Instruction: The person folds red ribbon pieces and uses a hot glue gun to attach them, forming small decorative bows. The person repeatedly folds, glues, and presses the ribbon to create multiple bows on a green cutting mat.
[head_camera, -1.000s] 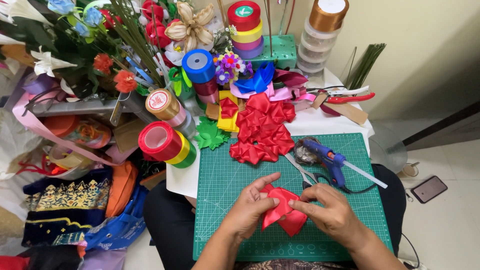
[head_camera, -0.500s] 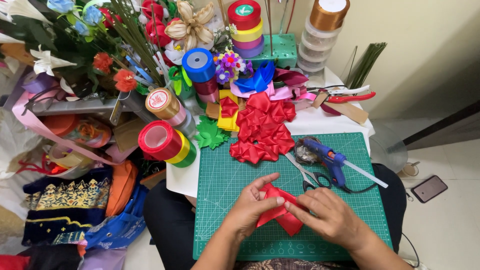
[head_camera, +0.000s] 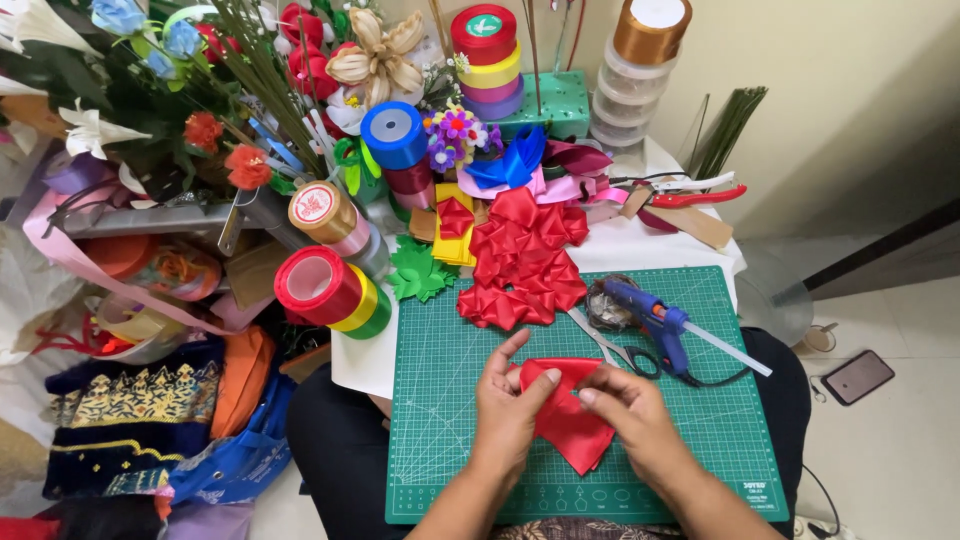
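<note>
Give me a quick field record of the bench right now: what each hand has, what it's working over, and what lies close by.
left hand: left hand pinches the red ribbon piece at its left edge
right hand: right hand pinches the same piece from the right
surface: green cutting mat
behind the hands: pile of folded red ribbon petals
right of the hands: blue glue gun lying on the mat, scissors beside it
left of the mat: stacked ribbon rolls

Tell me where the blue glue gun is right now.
In the head view, the blue glue gun lies on the green cutting mat, toward its right side, just right of the scissors and beyond the right hand.
</note>
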